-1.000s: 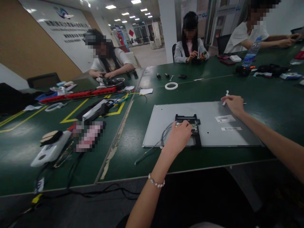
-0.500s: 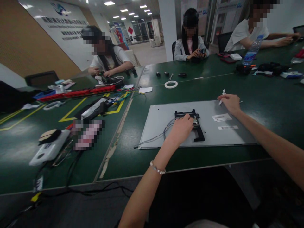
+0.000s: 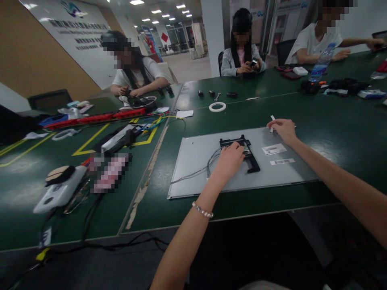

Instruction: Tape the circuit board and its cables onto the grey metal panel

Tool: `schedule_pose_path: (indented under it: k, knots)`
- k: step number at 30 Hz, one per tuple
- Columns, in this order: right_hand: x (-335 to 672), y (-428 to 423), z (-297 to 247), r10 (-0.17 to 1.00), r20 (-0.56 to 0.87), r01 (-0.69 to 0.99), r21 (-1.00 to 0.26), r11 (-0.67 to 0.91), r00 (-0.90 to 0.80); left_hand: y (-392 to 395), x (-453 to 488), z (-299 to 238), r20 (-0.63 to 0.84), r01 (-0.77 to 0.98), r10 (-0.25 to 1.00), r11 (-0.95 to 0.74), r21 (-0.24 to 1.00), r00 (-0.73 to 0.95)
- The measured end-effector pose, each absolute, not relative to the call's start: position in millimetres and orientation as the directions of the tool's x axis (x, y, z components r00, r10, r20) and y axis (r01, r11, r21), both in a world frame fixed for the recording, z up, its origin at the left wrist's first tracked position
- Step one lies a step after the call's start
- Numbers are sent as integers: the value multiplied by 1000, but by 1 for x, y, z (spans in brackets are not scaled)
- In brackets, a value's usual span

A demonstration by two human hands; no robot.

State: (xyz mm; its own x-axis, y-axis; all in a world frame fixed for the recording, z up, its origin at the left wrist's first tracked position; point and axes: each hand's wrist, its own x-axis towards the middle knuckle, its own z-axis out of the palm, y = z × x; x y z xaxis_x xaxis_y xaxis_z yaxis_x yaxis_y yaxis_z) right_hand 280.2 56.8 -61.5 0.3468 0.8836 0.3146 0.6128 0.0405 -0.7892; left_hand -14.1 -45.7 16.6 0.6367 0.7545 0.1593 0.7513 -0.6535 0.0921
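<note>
A flat silver-grey panel [image 3: 193, 169], like the back of a display, lies on the table in front of me. On it sits a black plastic bracket [image 3: 254, 163] with a small circuit board [image 3: 246, 150] and thin grey cables [image 3: 193, 176] running left. My left hand [image 3: 231, 158] has its fingers curled on the bracket beside the board; the fingertips are partly hidden. At the panel's far right edge, my right hand [image 3: 282, 129] pinches a thin white strip [image 3: 272, 124], perhaps tape. Two white labels [image 3: 273, 149] are stuck on the panel near that hand.
Beyond the panel lie a roll of white tape [image 3: 217, 106], a small wrench [image 3: 217, 96] and small black parts. Red power strips [image 3: 111, 117], cables and a white device [image 3: 60, 189] lie at left. A water bottle [image 3: 322, 64] stands at far right. Several people sit around the table.
The panel has shifted left and turned slightly, with the bracket on it. My right hand has moved left with the white strip. My left hand stays on the bracket.
</note>
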Motion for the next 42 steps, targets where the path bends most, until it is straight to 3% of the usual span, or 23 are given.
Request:
schedule_pose_path:
  k: [4,8,20,23,30,38,42]
  knots:
    - [272,61,-62,886,307,591,-805,46,349,-42,-18,16,155,754,761,-647,110,630]
    - [266,64,-63,892,261,450,-890,75,368,-41,-20,15,152,758,767,-641,123,624]
    - [256,37,-26,946,254,223,-952,209,200,-43,-24,10,195,752,760,-647,127,620]
    - [254,21,-19,952,247,272,-943,194,179,-46,-23,9,217,758,763,-640,123,609]
    - [269,20,-36,888,223,255,-959,125,403,-61,-13,9,261,792,773,-609,51,578]
    - [256,20,-54,918,288,597,-799,74,273,-67,-9,4,261,786,767,-616,47,586]
    - [252,16,-54,927,308,708,-703,71,214,-58,-18,10,280,863,842,-499,83,460]
